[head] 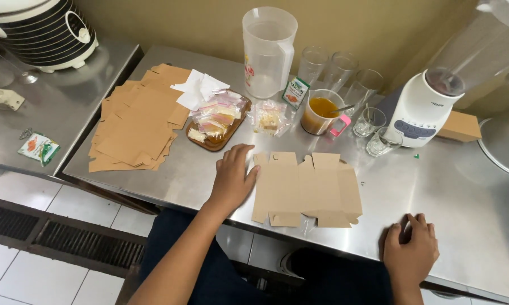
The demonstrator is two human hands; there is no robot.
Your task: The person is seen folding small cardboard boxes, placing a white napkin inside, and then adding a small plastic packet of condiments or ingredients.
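the left hand (232, 179) lies flat, fingers spread and holding nothing, on the steel table (435, 186), its fingertips touching the left edge of a flat, unfolded brown cardboard box blank (305, 189). the blank lies just to the right of that hand, all its flaps still level with the table. the right hand (411, 248) rests well off to the right of the blank at the near table edge, fingers curled loosely on bare metal, gripping nothing.

by the look of it the blank has been laid out and is being steadied, with no crease raised yet; folding it would call for one hand pinning a panel while the other lifts a flap along its score line.

beyond the left hand sit a stack of more brown cardboard blanks (136, 127) and a brown oval tray of small wrapped sweets (217, 121). further right are a clear cup of orange liquid (321, 111) and a white blender base (421, 110).

the blender's jug is cut off at the top right, the score lines on the blank are hard to make out, and what the wrappers hold is not clear.
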